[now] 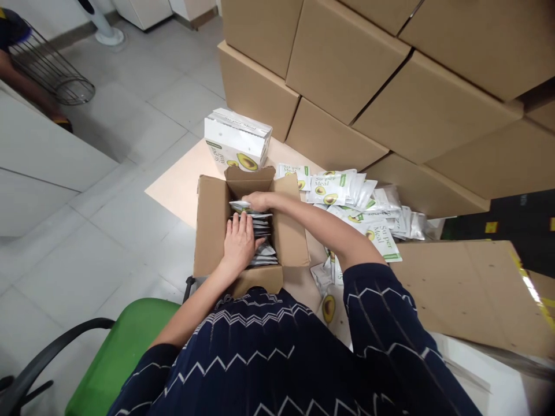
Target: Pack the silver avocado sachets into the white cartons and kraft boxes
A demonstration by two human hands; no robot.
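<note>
An open cardboard box (295, 231) stands in front of me with its flaps folded out. Inside it, sachets (265, 255) are packed on edge in a row. My left hand (240, 241) lies across the tops of these sachets, fingers stretched forward and thumb apart. At the far end of the box, my right hand (259, 201) reaches in over the right flap, closed on a sachet (239, 205) with some green on it. The lower parts of its fingers are hidden in the box.
Loose avocado-print sachets (333, 188) lie heaped on the right of the table (182, 182). A white printed carton (238, 138) stands behind the box. Large cardboard boxes (347, 63) are stacked behind. A green chair (130, 352) is at left; a person's arm (26, 86) shows upper left.
</note>
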